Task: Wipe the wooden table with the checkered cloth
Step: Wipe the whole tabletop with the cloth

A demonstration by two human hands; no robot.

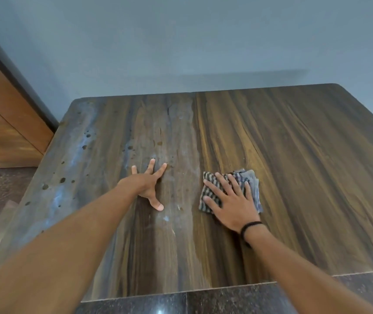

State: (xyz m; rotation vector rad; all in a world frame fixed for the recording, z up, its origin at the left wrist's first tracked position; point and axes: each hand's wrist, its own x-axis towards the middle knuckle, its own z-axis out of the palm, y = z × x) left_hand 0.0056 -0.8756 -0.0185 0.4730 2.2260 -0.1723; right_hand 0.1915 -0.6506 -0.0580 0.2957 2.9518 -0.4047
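The wooden table [294, 166] fills most of the view, dark brown with streaked grain. Its left half is dull with pale dust and dark spots; its right half looks cleaner and richer in colour. The checkered cloth [251, 182], folded, grey and brown, lies near the table's middle. My right hand [230, 200] presses flat on the cloth with fingers spread, a black band on the wrist. My left hand [150, 184] rests on the bare dusty wood to the left of the cloth, fingers spread, holding nothing.
A grey-blue wall [181, 41] runs right behind the table's far edge. A wooden cabinet or door panel [4, 123] stands at the left. Dark speckled stone floor [203, 300] shows beyond the table's near edge and at the left.
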